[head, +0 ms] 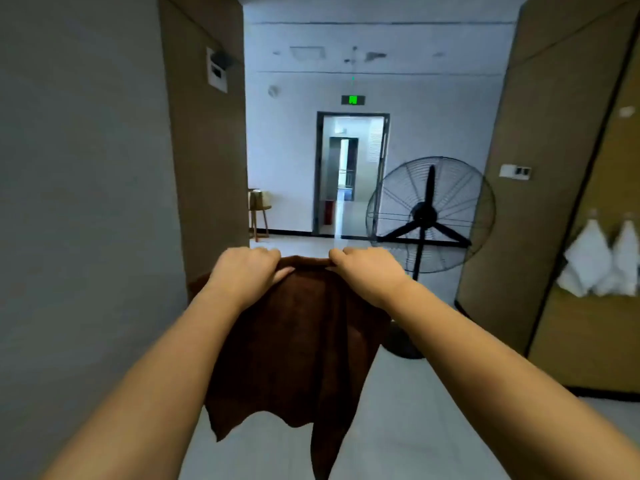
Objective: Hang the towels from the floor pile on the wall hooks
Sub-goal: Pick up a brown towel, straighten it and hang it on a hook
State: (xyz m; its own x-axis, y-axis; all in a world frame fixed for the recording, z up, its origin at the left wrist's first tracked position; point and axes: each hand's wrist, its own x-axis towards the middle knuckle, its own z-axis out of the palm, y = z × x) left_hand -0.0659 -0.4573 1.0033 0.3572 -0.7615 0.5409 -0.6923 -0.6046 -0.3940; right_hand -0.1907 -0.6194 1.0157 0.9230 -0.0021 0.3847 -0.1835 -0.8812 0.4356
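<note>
Out in front at chest height: brown towel (298,344) pinched along its top edge by left hand (247,271) and right hand (367,270), hanging loose and rumpled. Off to the right, two white towels (601,259) already hung, so right hand's nearer.

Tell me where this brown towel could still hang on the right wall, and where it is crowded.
Two white towels crowd the right wall's edge. Bare wall panel lies below them and left toward the fan, but no free hook shows. Both the left hand and right hand grip the brown towel.
</note>
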